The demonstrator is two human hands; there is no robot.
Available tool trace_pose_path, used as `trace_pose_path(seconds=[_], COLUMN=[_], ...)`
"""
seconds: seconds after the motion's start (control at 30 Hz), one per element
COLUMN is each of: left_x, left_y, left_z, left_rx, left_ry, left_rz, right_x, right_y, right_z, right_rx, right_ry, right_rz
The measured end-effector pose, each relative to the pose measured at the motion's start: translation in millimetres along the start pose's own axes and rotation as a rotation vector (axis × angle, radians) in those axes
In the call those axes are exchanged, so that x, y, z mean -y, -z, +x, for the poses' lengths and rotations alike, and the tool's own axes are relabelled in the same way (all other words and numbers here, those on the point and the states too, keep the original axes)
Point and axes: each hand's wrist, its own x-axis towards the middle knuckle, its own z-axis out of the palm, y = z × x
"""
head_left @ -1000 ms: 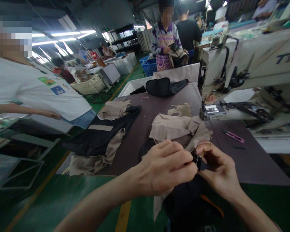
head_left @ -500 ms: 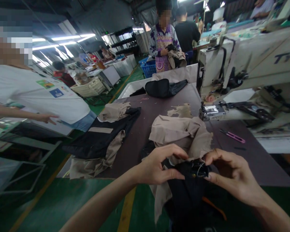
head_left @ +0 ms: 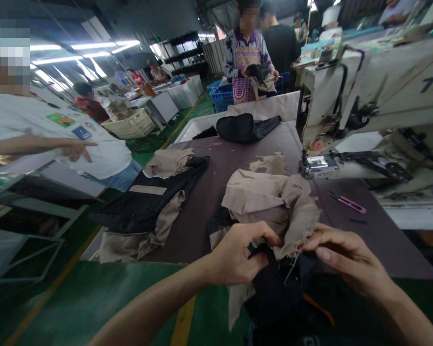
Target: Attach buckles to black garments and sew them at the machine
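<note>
A black and beige fabric piece (head_left: 270, 199) lies bunched at the table's front edge, its dark part hanging down over it. My left hand (head_left: 240, 252) pinches the dark cloth on the left of the seam. On the right, my right hand (head_left: 346, 257) grips the same piece between thumb and fingers, by the frayed beige edge. A pale loose thread hangs from the seam between both hands. Under the dark cloth an orange strip (head_left: 319, 308) shows. What lies inside the folds is hidden.
A sewing machine (head_left: 375, 115) stands at right, with a pink-handled thread snipper (head_left: 347, 202) before it. Another black and beige piece (head_left: 147, 202) lies at left; a black piece (head_left: 243, 129) lies at the back. A person in white (head_left: 75, 129) stands left, another in an apron (head_left: 247, 57) behind the table.
The opening at the seam has been folded over, so the frayed beige edge and a loose thread now show between my hands. The person at left has raised a hand slightly.
</note>
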Motion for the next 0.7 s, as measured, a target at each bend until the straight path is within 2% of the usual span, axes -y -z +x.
trace_pose_path(seconds=[0.13, 0.27, 0.4, 0.5, 0.6, 0.7], left_x=[-0.5, -0.7, 0.5, 0.6, 0.8, 1.7], left_y=[-7.7, -14.7, -9.6, 5.0, 18.4, 21.9], left_z=[3.2, 11.9, 18.3, 21.7, 22.4, 20.5], left_rx=[-0.054, -0.076, -0.020, 0.098, 0.221, 0.206], left_ry=[-0.007, -0.040, -0.044, -0.046, -0.014, 0.074], left_rz=[0.048, 0.018, 0.006, -0.056, -0.158, -0.162], right_x=[13.7, 20.1, 17.7, 16.1, 16.0, 16.6], right_y=[2.8, 1.9, -2.3, -8.9, -15.6, -18.6], right_z=[11.7, 17.8, 12.9, 5.7, 0.5, -0.7], right_rx=[0.107, 0.152, -0.017, -0.178, -0.288, -0.332], right_ry=[0.038, 0.083, 0.191, 0.270, 0.273, 0.266], right_rz=[-0.269, -0.374, -0.489, -0.518, -0.531, -0.530])
